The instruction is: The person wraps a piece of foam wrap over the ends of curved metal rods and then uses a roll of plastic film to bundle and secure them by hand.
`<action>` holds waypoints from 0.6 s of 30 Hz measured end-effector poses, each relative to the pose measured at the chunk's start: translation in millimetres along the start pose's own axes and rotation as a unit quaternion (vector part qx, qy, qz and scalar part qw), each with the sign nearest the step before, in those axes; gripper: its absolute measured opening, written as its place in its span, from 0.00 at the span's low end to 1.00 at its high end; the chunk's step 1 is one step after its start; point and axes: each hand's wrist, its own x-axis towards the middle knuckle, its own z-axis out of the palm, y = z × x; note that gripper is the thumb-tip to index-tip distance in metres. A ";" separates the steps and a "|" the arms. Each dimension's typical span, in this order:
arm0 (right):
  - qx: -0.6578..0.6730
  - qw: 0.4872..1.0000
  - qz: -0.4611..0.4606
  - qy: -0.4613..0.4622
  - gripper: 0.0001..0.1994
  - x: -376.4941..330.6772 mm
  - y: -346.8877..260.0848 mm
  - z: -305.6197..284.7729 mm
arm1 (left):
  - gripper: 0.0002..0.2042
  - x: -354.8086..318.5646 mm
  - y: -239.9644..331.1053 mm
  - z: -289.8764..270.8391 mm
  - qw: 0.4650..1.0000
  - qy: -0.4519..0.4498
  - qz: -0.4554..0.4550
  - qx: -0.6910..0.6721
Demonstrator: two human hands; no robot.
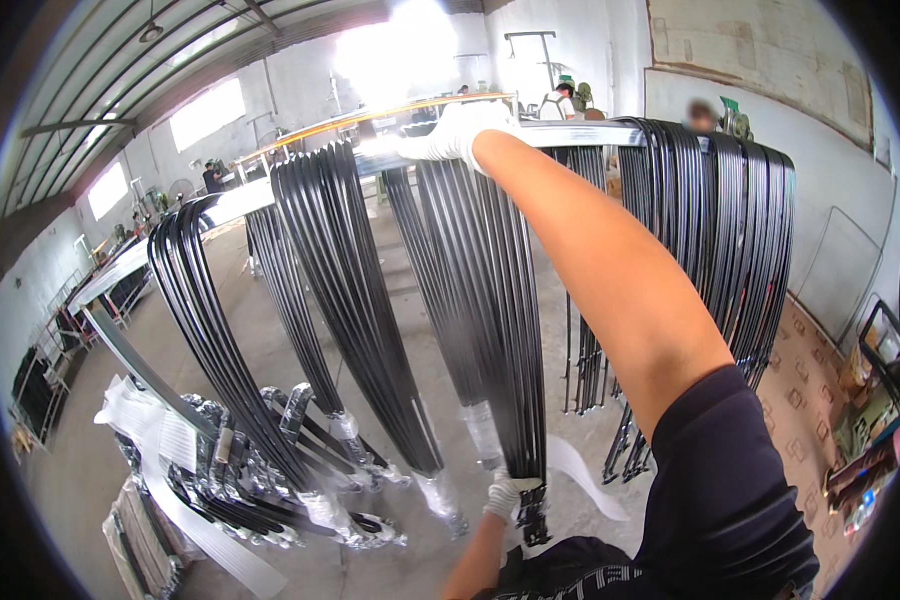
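Glossy black bent rods (490,300) hang in slim bundles over a pale metal rail (590,133). At twelve o'clock the white-gloved right hand (460,130) rests on the rail atop one bundle, fingers curled. At six o'clock the gloved left hand (503,495) grips that bundle's lower end. Plastic-wrapped bundles (270,480) lie at eight o'clock.

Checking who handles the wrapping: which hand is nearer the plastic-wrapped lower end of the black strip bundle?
Left. The left hand grips the bundle's wrapped lower end; the right hand is up on the metal rail, at the bundle's top.
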 end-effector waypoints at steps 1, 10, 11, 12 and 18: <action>-0.009 1.000 0.006 -0.006 0.30 1.0 -4.6 1.4 | 0.18 2.2 -6.3 -3.7 1.000 -0.009 -0.008 -0.025; -0.051 0.994 0.001 0.097 0.13 9.2 -29.4 14.8 | 0.13 -16.9 17.1 4.1 0.996 -0.075 -0.042 -0.028; -0.046 0.990 -0.010 0.130 0.13 6.9 -39.1 18.2 | 0.13 -18.8 18.2 -3.2 0.996 -0.079 -0.042 -0.026; -0.051 0.990 -0.027 0.126 0.12 4.0 -42.2 17.5 | 0.14 -18.5 17.9 -5.1 0.995 -0.081 -0.049 -0.005; 0.041 0.972 -0.156 0.171 0.15 0.8 -30.9 46.9 | 0.17 -12.5 13.1 -2.3 0.999 -0.011 -0.040 -0.031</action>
